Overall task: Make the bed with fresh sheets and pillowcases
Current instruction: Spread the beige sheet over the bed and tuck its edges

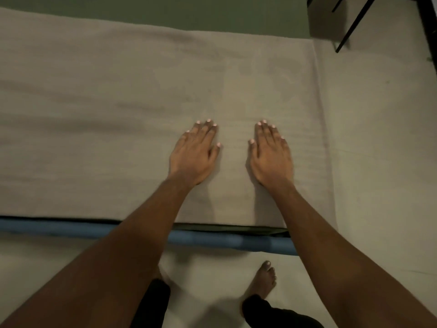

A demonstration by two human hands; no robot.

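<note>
A beige-grey sheet (118,102) lies spread over the bed and fills most of the head view. Faint wrinkles run across its left part. My left hand (195,153) lies flat on the sheet, palm down, fingers straight. Beside it, about a hand's width to the right, my right hand (270,155) presses flat on the same sheet near the bed's right end. Neither hand holds anything. The sheet's near edge ends just above a blue bed rail (59,229).
The bed's right edge (324,138) drops to a pale floor (383,150). Dark metal furniture legs (354,22) stand at the top right. A green wall (177,13) runs behind the bed. My bare foot (263,280) stands on the floor below the rail.
</note>
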